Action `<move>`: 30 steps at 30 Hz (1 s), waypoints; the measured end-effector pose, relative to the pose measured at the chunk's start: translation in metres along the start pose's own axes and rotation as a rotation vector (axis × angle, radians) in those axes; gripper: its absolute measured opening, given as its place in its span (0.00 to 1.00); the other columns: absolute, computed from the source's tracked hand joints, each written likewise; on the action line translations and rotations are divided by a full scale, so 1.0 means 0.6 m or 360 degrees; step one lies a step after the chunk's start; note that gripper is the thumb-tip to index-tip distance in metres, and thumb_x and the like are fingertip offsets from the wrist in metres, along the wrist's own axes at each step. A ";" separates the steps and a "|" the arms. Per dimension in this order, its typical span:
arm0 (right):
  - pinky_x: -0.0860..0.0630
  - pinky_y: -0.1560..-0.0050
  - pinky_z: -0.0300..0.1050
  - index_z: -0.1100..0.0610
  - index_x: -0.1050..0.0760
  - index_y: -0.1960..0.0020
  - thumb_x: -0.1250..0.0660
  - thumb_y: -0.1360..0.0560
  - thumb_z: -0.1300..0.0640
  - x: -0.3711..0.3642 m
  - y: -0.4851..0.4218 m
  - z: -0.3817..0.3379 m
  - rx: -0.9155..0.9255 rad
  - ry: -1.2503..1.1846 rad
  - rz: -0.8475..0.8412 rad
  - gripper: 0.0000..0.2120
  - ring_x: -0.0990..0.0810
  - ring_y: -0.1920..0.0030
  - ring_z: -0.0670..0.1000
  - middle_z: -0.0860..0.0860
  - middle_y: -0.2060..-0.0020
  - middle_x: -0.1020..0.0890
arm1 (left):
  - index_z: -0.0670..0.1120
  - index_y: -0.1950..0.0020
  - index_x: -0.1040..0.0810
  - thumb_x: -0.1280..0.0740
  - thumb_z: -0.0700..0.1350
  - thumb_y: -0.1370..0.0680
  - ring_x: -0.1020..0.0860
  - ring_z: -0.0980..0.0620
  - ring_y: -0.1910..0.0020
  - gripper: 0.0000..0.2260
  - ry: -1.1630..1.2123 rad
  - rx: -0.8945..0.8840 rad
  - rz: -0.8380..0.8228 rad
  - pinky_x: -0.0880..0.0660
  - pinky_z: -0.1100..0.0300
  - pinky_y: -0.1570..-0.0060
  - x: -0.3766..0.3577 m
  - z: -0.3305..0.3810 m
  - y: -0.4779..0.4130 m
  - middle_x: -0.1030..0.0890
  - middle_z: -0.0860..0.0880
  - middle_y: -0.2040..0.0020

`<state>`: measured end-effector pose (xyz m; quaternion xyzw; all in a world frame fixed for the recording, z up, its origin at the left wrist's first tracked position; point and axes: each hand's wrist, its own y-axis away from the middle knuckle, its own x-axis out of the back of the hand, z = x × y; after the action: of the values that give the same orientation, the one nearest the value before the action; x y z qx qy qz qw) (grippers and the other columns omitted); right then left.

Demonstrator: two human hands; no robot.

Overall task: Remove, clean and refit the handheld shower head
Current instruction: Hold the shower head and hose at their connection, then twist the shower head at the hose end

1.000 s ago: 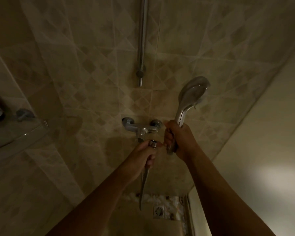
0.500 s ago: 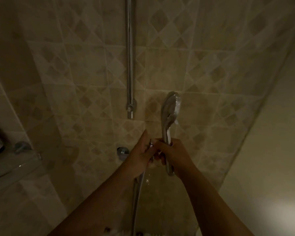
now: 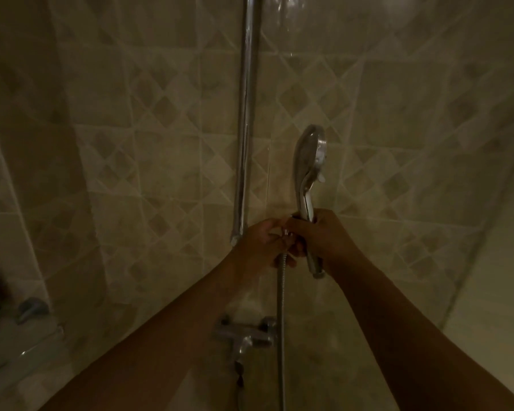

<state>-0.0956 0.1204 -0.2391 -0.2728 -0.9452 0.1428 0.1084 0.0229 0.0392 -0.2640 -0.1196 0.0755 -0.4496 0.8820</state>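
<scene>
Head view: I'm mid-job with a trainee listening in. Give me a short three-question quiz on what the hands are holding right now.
1. Multiple choice: which hand grips the handle of the shower head? A) left hand B) right hand C) neither
2. True or false: the shower head is held head end up, to the right of the wall rail in the view.
3. Fill in: the left hand pinches the top end of the ____.

Key: 1 B. 2 true. 3 hose.
</scene>
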 end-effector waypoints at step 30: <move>0.31 0.80 0.35 0.62 0.24 0.64 0.26 0.26 0.54 0.074 -0.295 -0.397 0.0624 0.0368 0.0423 0.15 0.29 0.83 0.45 0.52 0.79 0.26 | 0.38 0.53 0.23 0.35 0.40 0.19 0.19 0.43 0.68 0.06 -0.0883 -0.0700 0.0269 0.21 0.55 0.66 0.026 0.333 -0.274 0.19 0.39 0.63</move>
<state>-0.1505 0.0514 0.0474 -0.3828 -0.8367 0.3041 0.2468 -0.0473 -0.0381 -0.0266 -0.4172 -0.0620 -0.2986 0.8561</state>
